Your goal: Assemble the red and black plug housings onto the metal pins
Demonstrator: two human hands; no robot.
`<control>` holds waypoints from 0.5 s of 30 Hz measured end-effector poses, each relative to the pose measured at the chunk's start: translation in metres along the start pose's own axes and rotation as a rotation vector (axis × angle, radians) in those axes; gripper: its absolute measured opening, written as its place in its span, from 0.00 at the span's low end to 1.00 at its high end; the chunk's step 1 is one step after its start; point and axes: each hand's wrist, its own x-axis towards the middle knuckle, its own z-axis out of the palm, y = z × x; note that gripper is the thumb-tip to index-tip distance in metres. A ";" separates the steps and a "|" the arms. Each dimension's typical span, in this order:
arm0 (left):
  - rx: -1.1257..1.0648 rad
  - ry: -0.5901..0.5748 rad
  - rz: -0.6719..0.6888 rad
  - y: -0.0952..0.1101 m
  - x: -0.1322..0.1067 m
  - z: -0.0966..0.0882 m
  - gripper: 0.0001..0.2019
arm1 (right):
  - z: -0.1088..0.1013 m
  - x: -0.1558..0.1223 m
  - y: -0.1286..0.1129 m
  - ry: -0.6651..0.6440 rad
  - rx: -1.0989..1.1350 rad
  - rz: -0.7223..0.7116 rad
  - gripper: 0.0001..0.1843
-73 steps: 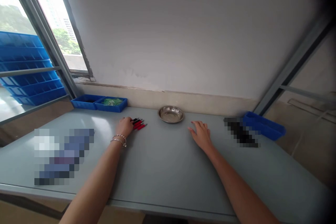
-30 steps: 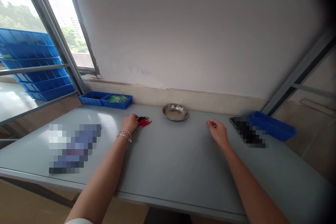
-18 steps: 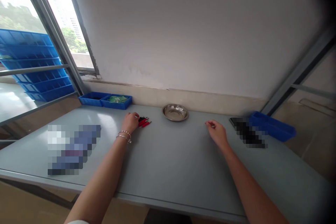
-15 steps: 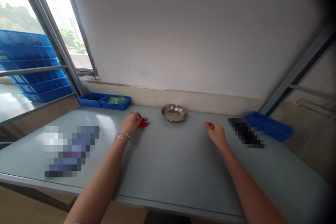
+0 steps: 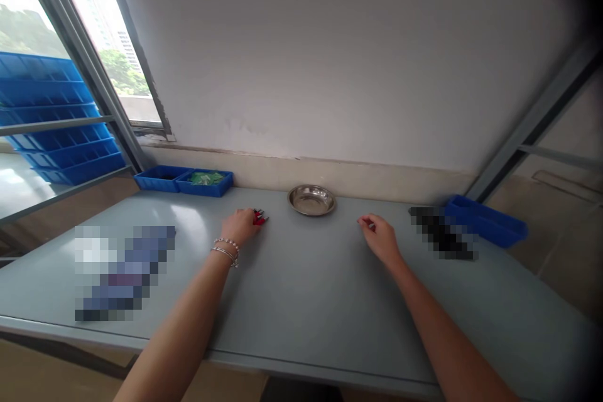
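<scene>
My left hand, with bracelets at the wrist, is closed over several small red tools with dark metallic tips. Its fingers hide most of them, so their exact kind cannot be told. To the right of that hand, a round shiny metal dish stands at the back of the table. My right hand is held over the table, right of the dish, with its fingers curled into a pinch. Whatever lies between those fingertips, if anything, is too small to make out.
Two blue bins stand at the back left, one with green packets. Another blue bin is at the right, beside a blurred dark object. A blurred blue item lies on the grey table. Stacked blue crates stand far left.
My left hand has moved slightly right and closed further over the red tools, covering more of them. My right hand has shifted a little to the left, still pinched.
</scene>
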 end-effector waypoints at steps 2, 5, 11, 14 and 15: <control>0.012 0.004 0.009 0.002 -0.001 0.001 0.09 | 0.001 -0.001 -0.004 -0.016 0.012 -0.005 0.13; 0.019 0.004 0.029 0.005 -0.002 -0.001 0.09 | 0.000 -0.003 -0.010 -0.039 0.050 -0.018 0.12; -0.086 0.140 0.391 0.037 -0.017 -0.006 0.10 | 0.003 -0.012 -0.028 -0.160 0.234 -0.005 0.14; -0.153 0.179 0.622 0.064 -0.036 -0.005 0.11 | 0.011 -0.021 -0.039 -0.348 0.433 0.042 0.17; -0.162 0.178 0.689 0.071 -0.042 -0.003 0.11 | 0.014 -0.024 -0.043 -0.410 0.492 0.063 0.18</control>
